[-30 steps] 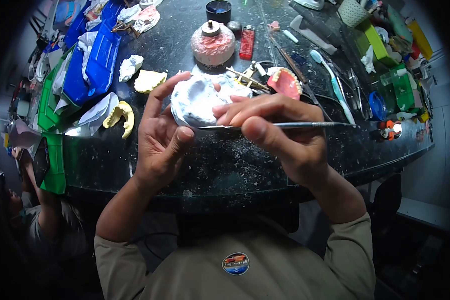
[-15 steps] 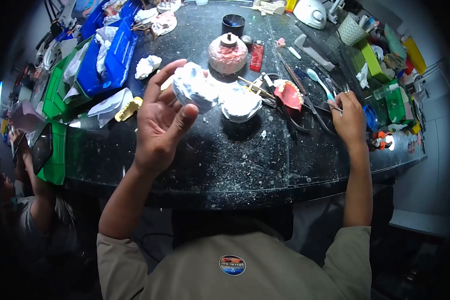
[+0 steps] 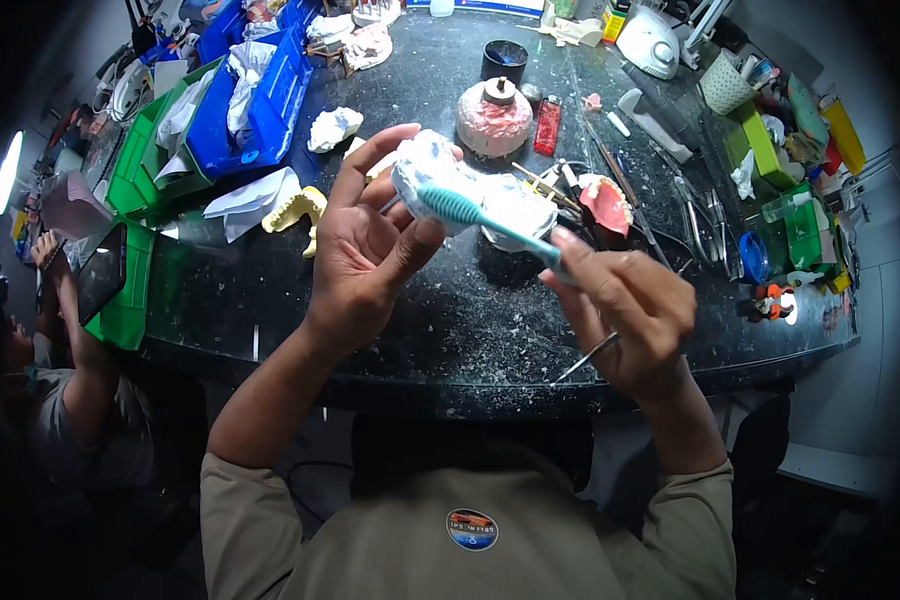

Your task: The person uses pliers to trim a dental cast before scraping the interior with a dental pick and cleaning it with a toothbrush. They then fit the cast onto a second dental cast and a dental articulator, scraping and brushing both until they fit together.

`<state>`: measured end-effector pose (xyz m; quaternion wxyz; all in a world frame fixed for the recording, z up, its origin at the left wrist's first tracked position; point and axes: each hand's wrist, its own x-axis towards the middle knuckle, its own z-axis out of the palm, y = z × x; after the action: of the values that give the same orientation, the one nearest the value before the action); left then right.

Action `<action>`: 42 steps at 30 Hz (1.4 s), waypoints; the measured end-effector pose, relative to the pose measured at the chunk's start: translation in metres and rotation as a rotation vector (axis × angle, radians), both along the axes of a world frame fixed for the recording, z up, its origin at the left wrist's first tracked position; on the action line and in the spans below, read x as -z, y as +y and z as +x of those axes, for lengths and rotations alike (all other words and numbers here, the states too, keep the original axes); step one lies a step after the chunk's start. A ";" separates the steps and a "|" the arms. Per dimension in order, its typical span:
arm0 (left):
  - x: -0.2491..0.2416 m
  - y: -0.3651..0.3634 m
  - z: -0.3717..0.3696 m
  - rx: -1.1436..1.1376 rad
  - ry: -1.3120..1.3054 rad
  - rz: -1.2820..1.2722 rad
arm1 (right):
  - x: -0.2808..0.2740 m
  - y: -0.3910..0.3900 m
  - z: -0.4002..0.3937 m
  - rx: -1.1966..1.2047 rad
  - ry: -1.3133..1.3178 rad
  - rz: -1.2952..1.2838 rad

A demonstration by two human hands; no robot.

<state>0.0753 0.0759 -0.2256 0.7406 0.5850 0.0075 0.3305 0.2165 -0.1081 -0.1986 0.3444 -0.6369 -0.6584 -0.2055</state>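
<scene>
My left hand (image 3: 370, 245) holds up a white plaster piece (image 3: 425, 165) between fingers and thumb. My right hand (image 3: 635, 310) is wrapped round a teal and white toothbrush (image 3: 500, 225), whose head end lies over the plaster piece. A thin metal tool (image 3: 585, 360) also sticks out from the right hand, pointing down and left. Behind the toothbrush, a second white plaster piece (image 3: 525, 205) rests on the black table. Just right of it is a pink denture base with teeth (image 3: 606, 203).
A pink-stained round pot (image 3: 493, 120), black cup (image 3: 505, 60) and red lighter (image 3: 547, 127) stand behind. Blue (image 3: 245, 120) and green bins (image 3: 120, 300) line the left, near a yellowish dental arch (image 3: 295, 212). Metal tools (image 3: 705, 220) lie right. Another person (image 3: 80, 400) sits far left.
My right hand has picked up the toothbrush from the right side and brought it left to the plaster piece. The view has shifted slightly; my left hand still holds the plaster.
</scene>
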 end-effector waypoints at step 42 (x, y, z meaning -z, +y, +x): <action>0.001 -0.004 -0.003 0.232 0.088 -0.078 | -0.005 -0.016 0.036 0.023 0.229 -0.110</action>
<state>0.0724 0.0716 -0.2271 0.7950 0.5666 -0.0148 0.2162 0.2524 -0.1239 -0.1941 0.3793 -0.6817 -0.6177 -0.0990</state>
